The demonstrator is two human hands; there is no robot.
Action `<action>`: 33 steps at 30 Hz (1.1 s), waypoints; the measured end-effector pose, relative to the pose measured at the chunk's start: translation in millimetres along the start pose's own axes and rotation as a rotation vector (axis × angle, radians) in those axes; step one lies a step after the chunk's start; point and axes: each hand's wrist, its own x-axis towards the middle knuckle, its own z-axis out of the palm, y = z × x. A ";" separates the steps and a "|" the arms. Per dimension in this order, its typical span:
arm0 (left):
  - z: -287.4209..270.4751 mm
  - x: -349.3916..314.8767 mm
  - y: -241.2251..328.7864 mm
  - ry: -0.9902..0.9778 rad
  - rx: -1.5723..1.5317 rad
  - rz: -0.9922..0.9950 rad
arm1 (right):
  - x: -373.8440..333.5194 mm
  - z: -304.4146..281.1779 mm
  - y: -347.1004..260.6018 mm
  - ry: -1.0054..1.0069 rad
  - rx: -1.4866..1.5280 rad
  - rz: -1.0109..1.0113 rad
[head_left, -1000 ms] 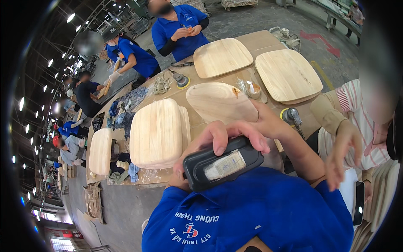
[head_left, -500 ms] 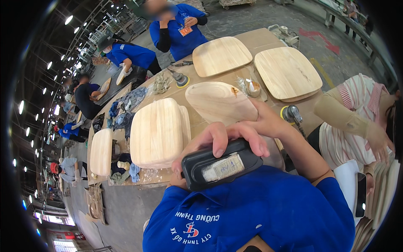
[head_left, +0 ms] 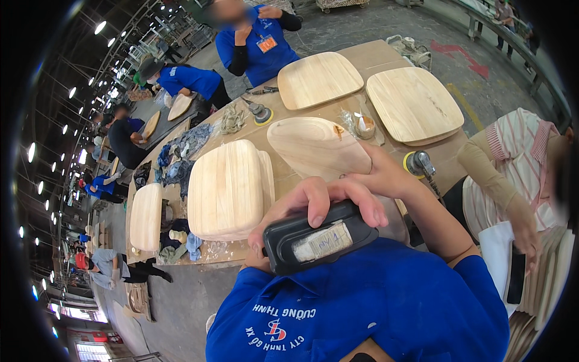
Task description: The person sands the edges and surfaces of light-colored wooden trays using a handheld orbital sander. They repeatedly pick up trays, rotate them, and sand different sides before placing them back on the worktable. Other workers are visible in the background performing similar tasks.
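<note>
A black case (head_left: 283,238) with a pale labelled strip lies close against my blue shirt. My left hand (head_left: 292,208) reaches it from the left, a finger curled over its top edge. From the other side my right hand (head_left: 365,184) bends its fingers down over the same edge. Both hands are closed on the case. Directly beyond them is a pale wooden board (head_left: 313,148) with a dark knot, seen at a slant. My right hand overlaps its near right edge; whether they touch I cannot tell.
The table (head_left: 386,57) carries a board stack (head_left: 223,190), more boards (head_left: 319,78), a sander (head_left: 260,113), another sander (head_left: 418,163) and rags (head_left: 181,148). One co-worker (head_left: 256,45) stands across it. Another (head_left: 512,163) is close on my right, beside stacked boards (head_left: 543,277).
My hands and the case stay almost where they were. The co-worker across the table has raised a hand toward the shoulder. The person at right has shifted an arm, and people farther off have moved.
</note>
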 end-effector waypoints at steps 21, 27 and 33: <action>29.0 -11.3 -2.8 0.230 0.165 -0.007 | -5.7 -0.8 2.8 0.017 0.028 -0.059; 43.1 -13.6 20.5 0.332 0.174 -0.165 | -8.7 -0.8 -5.7 0.092 -0.232 0.053; 30.9 -43.3 28.5 0.459 0.081 -0.127 | -8.4 -11.5 8.0 0.046 0.024 0.031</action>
